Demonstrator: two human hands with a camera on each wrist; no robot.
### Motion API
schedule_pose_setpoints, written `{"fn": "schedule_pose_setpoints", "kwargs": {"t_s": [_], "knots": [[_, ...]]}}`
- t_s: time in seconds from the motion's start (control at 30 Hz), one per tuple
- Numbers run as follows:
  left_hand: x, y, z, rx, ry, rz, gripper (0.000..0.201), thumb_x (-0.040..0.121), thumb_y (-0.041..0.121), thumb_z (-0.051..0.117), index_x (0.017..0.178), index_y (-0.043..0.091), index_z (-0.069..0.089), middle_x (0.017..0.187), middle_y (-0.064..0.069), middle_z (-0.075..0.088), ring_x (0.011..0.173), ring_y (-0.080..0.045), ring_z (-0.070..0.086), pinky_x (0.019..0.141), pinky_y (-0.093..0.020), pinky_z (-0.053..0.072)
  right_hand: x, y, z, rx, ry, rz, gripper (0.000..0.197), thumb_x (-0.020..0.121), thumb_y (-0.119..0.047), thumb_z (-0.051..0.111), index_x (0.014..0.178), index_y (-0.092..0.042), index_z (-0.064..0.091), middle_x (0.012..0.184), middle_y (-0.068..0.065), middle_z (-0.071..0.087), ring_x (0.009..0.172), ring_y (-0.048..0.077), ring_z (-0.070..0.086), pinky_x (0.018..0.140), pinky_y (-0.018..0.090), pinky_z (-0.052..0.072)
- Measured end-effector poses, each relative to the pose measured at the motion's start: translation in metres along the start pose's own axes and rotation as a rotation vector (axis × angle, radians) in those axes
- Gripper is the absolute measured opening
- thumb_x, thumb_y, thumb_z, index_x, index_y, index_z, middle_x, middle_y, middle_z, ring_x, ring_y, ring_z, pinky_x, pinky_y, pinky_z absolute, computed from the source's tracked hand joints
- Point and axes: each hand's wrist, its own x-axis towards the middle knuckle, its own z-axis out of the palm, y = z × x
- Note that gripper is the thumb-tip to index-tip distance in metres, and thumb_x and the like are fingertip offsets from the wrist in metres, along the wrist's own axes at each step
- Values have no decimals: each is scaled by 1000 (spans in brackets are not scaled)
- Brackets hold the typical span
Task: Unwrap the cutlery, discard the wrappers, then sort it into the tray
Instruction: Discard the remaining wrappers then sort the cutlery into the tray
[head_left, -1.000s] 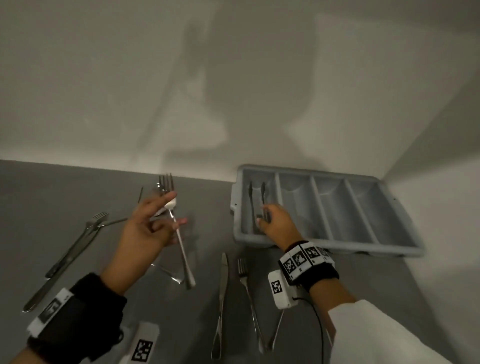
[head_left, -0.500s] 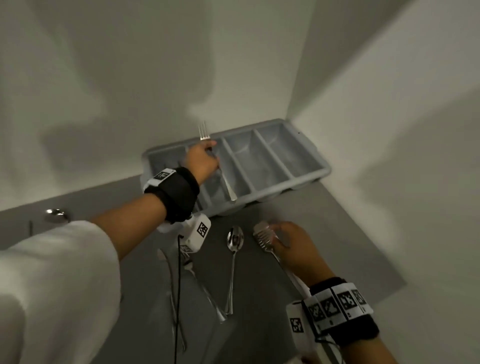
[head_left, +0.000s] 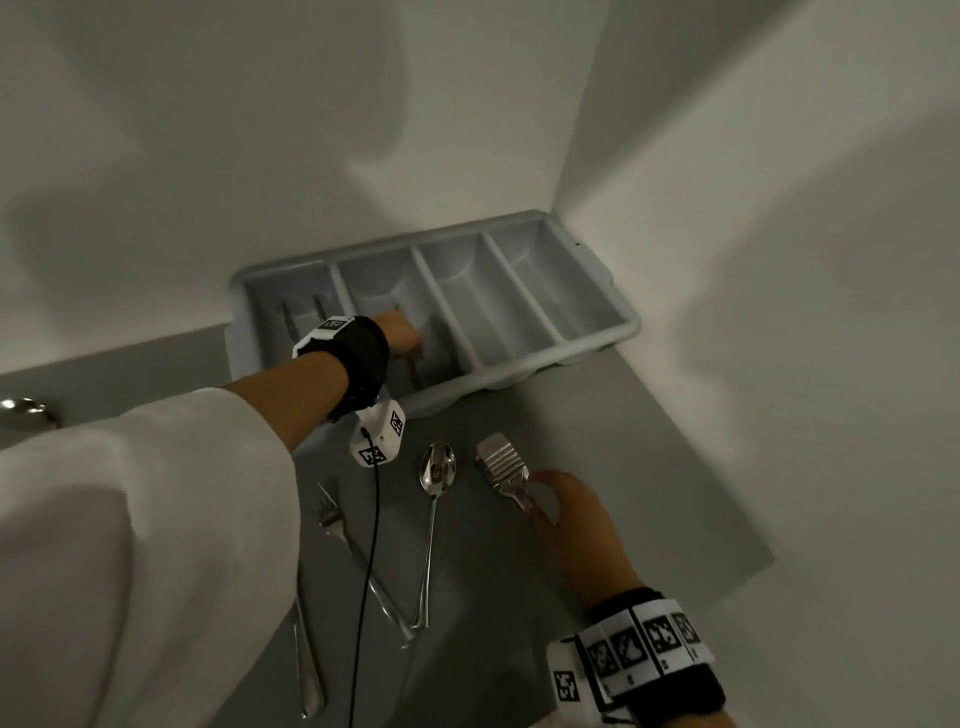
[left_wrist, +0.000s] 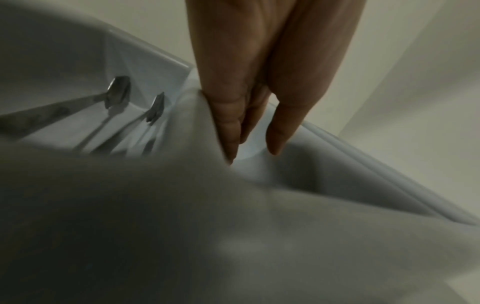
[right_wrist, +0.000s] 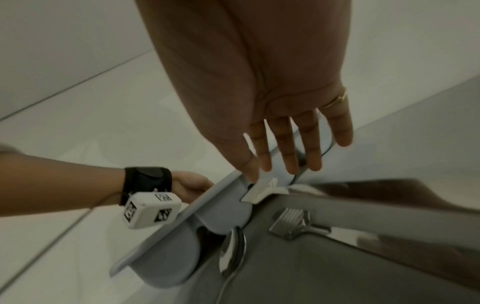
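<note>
The grey four-compartment tray (head_left: 597, 332) stands in the wall corner. My left hand (head_left: 402, 335) reaches down into its second compartment, fingers (left_wrist: 231, 131) straight and nothing seen between them. Two spoons (left_wrist: 118, 94) lie in the first compartment. A dark handle (head_left: 415, 364) shows under the hand. My right hand (head_left: 545, 480) hovers low by a stack of forks (head_left: 501, 460) on the table. Its thumb and forefinger pinch a white wrapper scrap (right_wrist: 262, 190), seen in the head view as the same wrapper (head_left: 543, 503).
A spoon (head_left: 439, 470), a fork (head_left: 330, 512) and a knife (head_left: 306, 670) lie loose on the grey table in front of the tray. Another piece of cutlery (head_left: 23, 408) sits at the far left. Walls close the back and right sides.
My left hand carried a fork from the table's left side to the tray and lowered it into the second compartment. My right hand left the tray and came down on the fork stack.
</note>
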Motion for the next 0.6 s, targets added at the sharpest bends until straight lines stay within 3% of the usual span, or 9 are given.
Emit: {"fn": "schedule_pose_setpoints", "kwargs": {"t_s": [0.07,0.2,0.27,0.37,0.47,0.6], "knots": [[-10,0,-3,-12,20,57,38,85,14,58,115,-8,56,129,-25,54,119,-35,50,98,-37,41,1,3,6,-48,-45,102,39,86,-24,57,124,-18,51,125,5,58,114,25,55,97,37,45],[-48,-8,-4,-124,59,226,41,88,10,52,129,2,50,140,-16,49,129,-27,45,106,-30,34,-2,4,18,-266,-185,199,30,87,-22,52,116,-14,52,122,9,51,111,29,50,93,39,47],[-74,-17,-3,-177,81,317,37,89,11,52,126,8,54,135,-13,53,124,-25,50,99,-25,36,-4,1,22,-337,-201,201,32,89,-21,51,120,-13,50,125,9,46,113,28,47,93,38,45],[-116,-38,1,-227,118,401,32,87,14,54,119,15,60,118,-12,64,109,-23,59,97,-29,42,-7,-2,25,-318,-162,232,29,90,-12,45,118,-14,50,121,10,54,110,29,52,93,38,46],[-155,-62,7,-244,147,448,37,81,24,51,115,14,62,108,0,60,102,-14,57,95,-27,43,-12,-4,28,-297,-142,235,27,90,-6,42,114,-13,52,115,11,60,105,29,58,92,37,47],[-185,-109,25,-343,113,413,25,88,10,55,111,18,64,108,5,60,94,2,56,95,-24,43,-21,-12,24,-173,-104,253,20,91,-6,41,104,-7,56,102,14,57,90,29,58,82,33,44]]}}
